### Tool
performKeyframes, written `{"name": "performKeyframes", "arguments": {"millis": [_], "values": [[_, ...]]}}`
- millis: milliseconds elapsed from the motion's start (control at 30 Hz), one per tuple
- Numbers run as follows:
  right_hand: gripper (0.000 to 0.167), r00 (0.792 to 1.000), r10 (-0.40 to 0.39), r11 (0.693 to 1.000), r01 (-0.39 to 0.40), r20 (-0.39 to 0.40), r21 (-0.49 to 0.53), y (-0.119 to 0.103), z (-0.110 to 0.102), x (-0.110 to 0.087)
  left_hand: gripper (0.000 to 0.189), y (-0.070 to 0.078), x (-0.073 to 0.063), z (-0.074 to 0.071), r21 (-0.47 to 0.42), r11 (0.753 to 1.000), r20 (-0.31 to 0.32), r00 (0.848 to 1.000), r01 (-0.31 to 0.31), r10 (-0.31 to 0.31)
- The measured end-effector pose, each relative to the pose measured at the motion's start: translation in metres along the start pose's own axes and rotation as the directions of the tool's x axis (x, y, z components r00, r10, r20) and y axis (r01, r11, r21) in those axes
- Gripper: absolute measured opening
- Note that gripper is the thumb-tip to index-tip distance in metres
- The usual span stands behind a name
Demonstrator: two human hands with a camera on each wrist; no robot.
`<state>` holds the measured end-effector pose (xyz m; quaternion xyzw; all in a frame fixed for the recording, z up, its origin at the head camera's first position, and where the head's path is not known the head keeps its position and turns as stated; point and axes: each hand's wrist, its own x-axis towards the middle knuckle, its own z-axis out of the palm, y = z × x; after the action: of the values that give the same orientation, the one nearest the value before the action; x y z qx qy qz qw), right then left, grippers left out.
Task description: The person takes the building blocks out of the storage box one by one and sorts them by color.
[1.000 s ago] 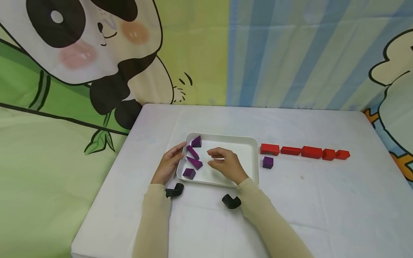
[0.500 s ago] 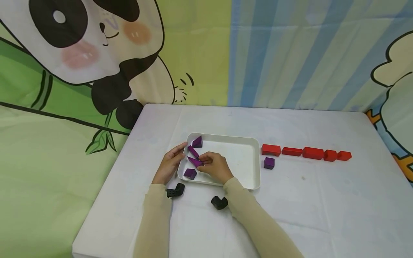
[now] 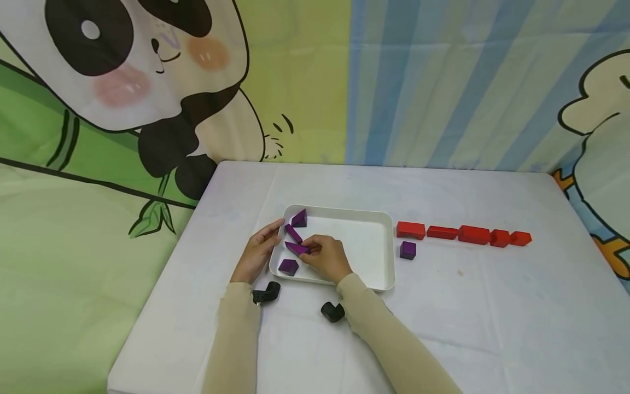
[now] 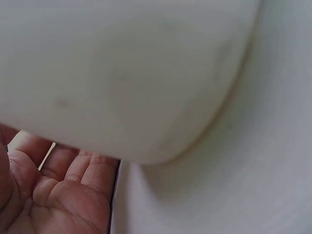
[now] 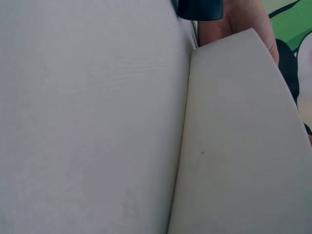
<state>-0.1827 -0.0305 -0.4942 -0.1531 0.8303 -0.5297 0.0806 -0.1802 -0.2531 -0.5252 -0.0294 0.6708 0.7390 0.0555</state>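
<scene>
My right hand (image 3: 327,257) reaches into the white tray (image 3: 359,209) in the head view. Its thumb and fingers pinch the end of a thin purple wedge block (image 3: 296,248). Against the tray's left side rests my left hand (image 3: 257,249), fingers extended along the wall. The left wrist view has the palm (image 4: 63,200) beside the tray's outer wall (image 4: 122,97). Around the pinched block lie a narrow purple block (image 3: 293,234), a purple triangular block (image 3: 299,219) and a chunkier purple block (image 3: 288,267). The right wrist view hides the right fingertips.
A purple cube (image 3: 407,250) stands on the table (image 3: 492,306) right of the tray. Behind it, several red blocks (image 3: 474,235) form a row running right. Black wrist devices (image 3: 332,312) sit by both sleeves. A printed cloth (image 3: 295,82) hangs behind the table.
My right hand has moved left and down from over the tray's middle to the thin purple wedge block and now pinches it. The left hand has stayed at the tray's side.
</scene>
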Motion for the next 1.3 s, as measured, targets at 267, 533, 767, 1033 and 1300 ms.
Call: {"name": "performKeyframes", "arguments": {"millis": [267, 533, 767, 1033, 1300], "values": [[0.019, 0.999, 0.042, 0.998, -0.042, -0.024, 0.037, 0.003, -0.017, -0.015, 0.053, -0.002, -0.002, 0.000, -0.002, 1.000, -0.014, 1.000, 0.017, -0.017], [0.022, 0.999, -0.013, 0.998, 0.016, -0.040, 0.065, 0.002, -0.046, -0.027, 0.052, -0.001, -0.005, 0.001, 0.013, 1.000, -0.028, 0.999, 0.021, -0.020], [0.025, 0.997, -0.071, 0.994, 0.073, -0.026, 0.079, 0.005, -0.081, -0.035, 0.052, -0.002, -0.006, 0.000, 0.029, 0.999, -0.023, 0.999, 0.024, -0.024], [0.028, 0.996, -0.078, 0.996, 0.080, -0.038, 0.047, 0.019, -0.131, -0.046, 0.052, -0.003, -0.003, 0.000, 0.032, 0.999, -0.018, 1.000, 0.022, -0.022], [0.032, 0.998, -0.045, 0.999, 0.044, -0.048, -0.011, 0.036, -0.178, -0.061, 0.053, -0.003, -0.001, -0.001, 0.024, 1.000, -0.015, 1.000, 0.018, -0.018]]}}
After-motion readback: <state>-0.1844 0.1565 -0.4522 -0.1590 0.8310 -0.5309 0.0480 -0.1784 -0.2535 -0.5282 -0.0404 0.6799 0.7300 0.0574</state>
